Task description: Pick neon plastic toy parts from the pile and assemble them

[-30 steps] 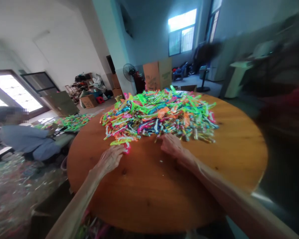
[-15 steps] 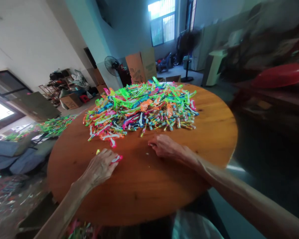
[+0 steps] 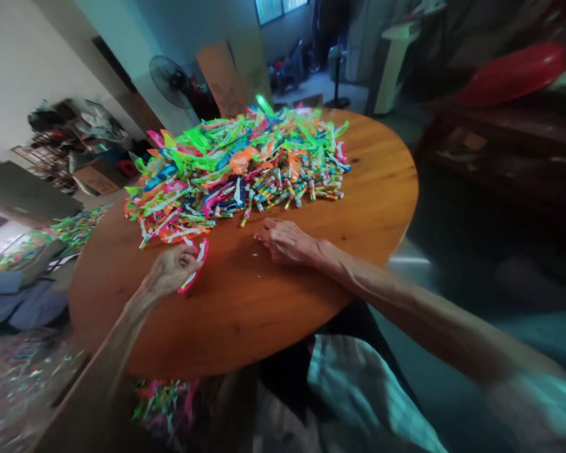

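Observation:
My left hand (image 3: 170,269) is closed around a long, thin pink-and-white plastic piece (image 3: 199,259), held just above the table near the front left of the heap. Its exact kind is unclear. My right hand (image 3: 285,242) has its fingers curled and pinched together over the wood, close to the front of the heap. A tiny pale bit shows at its fingertips, too small to name. Before both hands lies a large heap of colourful plastic pieces (image 3: 217,167) in green, orange, pink and blue, with short patterned sticks (image 3: 287,189) along its front right.
The round wooden table (image 3: 377,182) carries the heap. More plastic pieces lie in a pile at the left (image 3: 82,226) and below the table edge (image 3: 165,402). A fan (image 3: 170,80), cardboard boxes (image 3: 221,75) and a red basin (image 3: 519,72) stand around.
The view has tipped downward, so the table sits higher. The pink-and-white piece in my left hand has turned and shows more of its length. My right hand stays closed near the heap.

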### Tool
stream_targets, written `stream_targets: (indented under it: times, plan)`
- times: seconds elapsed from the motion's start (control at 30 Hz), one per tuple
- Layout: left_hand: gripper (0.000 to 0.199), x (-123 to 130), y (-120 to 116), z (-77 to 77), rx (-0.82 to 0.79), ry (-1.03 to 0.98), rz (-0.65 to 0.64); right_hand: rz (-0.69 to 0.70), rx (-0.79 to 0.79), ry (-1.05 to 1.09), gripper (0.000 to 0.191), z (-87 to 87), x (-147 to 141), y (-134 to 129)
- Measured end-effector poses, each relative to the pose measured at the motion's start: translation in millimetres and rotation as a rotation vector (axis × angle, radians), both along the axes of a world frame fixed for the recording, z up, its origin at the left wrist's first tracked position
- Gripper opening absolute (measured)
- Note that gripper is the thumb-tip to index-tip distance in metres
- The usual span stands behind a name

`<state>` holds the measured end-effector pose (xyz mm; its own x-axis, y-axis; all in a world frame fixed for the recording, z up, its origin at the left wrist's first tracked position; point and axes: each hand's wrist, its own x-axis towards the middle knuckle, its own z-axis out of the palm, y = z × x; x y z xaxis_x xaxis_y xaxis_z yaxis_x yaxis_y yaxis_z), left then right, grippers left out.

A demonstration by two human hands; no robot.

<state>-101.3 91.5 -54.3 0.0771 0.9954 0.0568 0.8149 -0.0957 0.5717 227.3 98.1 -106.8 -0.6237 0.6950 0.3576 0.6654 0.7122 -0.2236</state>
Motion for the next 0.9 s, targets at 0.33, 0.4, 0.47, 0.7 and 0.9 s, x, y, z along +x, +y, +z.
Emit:
stream_targets:
  times: [0.33,0.4,0.47,0.7,0.9]
  plan:
    - [0.036,-41,-43,5.7,0.196,0.301,-0.047,-0.080,-0.006,-0.001,0.025,11.3,-3,-9]
    - [0.037,-51,-48,4.5,0.174,0.319,0.010,-0.084,-0.006,-0.008,0.024,11.3,-4,-9]
    - [0.038,-57,-49,5.5,0.183,0.304,0.067,-0.090,-0.011,-0.009,0.024,12.2,-5,-10]
    - [0.038,-15,-38,7.7,0.141,0.284,-0.118,-0.113,-0.034,-0.051,0.023,16.7,-6,-13]
    - [0.013,13,-9,-2.8,-0.035,-0.070,0.086,-0.079,-0.038,-0.056,0.023,22.9,-5,-14]
